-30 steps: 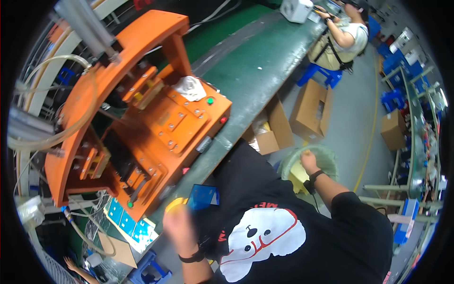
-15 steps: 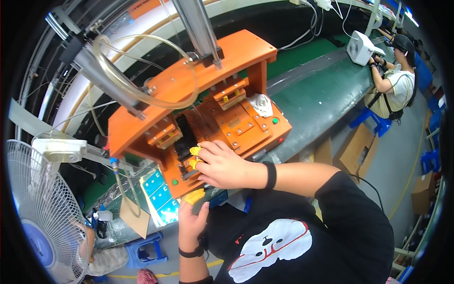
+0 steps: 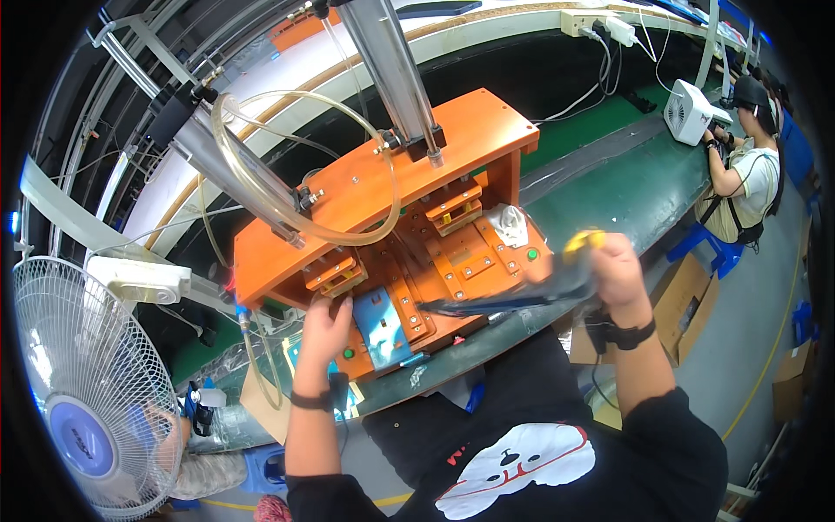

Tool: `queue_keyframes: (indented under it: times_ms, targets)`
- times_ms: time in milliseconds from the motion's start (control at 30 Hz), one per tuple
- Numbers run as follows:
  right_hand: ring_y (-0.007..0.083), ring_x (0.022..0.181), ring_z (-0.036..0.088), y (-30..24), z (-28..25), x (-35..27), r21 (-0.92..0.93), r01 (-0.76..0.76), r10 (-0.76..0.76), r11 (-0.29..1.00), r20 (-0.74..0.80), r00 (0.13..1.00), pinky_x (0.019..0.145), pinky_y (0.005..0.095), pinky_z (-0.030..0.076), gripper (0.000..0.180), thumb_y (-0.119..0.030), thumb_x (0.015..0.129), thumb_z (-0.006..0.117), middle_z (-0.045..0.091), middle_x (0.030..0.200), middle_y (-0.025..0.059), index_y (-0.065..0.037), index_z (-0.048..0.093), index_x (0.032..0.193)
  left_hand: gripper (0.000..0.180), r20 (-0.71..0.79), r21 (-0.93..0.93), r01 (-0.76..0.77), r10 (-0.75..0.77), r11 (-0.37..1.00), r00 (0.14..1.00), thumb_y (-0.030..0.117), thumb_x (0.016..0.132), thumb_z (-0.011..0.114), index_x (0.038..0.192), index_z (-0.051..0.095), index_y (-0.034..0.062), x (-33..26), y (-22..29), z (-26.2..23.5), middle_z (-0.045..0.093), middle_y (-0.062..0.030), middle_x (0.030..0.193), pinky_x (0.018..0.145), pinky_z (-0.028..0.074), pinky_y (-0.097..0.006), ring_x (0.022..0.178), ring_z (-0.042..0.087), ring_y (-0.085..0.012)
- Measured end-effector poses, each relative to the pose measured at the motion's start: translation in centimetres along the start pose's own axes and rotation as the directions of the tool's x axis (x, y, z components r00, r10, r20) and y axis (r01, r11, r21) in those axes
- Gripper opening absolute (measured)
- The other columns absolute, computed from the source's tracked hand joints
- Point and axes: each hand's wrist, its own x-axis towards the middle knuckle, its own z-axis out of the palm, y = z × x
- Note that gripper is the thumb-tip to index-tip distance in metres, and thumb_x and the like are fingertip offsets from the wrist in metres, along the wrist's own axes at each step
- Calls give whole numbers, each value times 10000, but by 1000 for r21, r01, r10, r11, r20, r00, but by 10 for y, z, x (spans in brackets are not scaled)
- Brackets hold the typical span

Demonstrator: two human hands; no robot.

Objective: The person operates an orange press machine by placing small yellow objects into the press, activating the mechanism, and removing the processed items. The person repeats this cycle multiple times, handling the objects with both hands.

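Observation:
My right hand, with yellow finger covers, is closed on a dark, flat, elongated part blurred by motion. It holds the part in the air in front of the orange press, at its right. My left hand reaches in at the press's left side, its fingers stretched forward and partly hidden below the left pressing block. Right beside that hand, a shiny blue-filmed panel lies on the left part of the press bed, its near end at the front edge.
A crumpled white cloth sits on the press bed's right rear. Green buttons are at the front corners. A large fan stands at left. Along the green bench, a co-worker sits beside a small white fan.
My right hand has moved from the press bed to the right with the dark part. My left hand has moved up to the press's left side. The blue panel now lies on the bed.

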Motion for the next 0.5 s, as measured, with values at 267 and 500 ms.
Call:
queue_keyframes:
  times_ms: [267, 500]
  targets:
    - [202, 995, 672, 99, -157, -60, 623, 144, 285, 769, -536, 794, 888, 358, 550, 264, -336, 1075, 625, 714, 1111, 45, -101, 677, 1185, 304, -20, 342, -211, 232, 916, 973, 208, 969, 710, 1226, 672, 51, 76, -43, 11, 738, -127, 1187, 929, 581, -393, 1079, 713, -270]
    - [251, 1136, 675, 182, -199, 29, 552, 58, 376, 832, -637, 673, 970, 372, 544, 273, -333, 1047, 676, 693, 1183, 78, -101, 638, 1186, 265, 7, 528, -145, 166, 837, 986, 274, 961, 726, 1145, 697, 84, 67, -34, 10, 739, -107, 1155, 906, 574, -398, 1049, 710, -264]
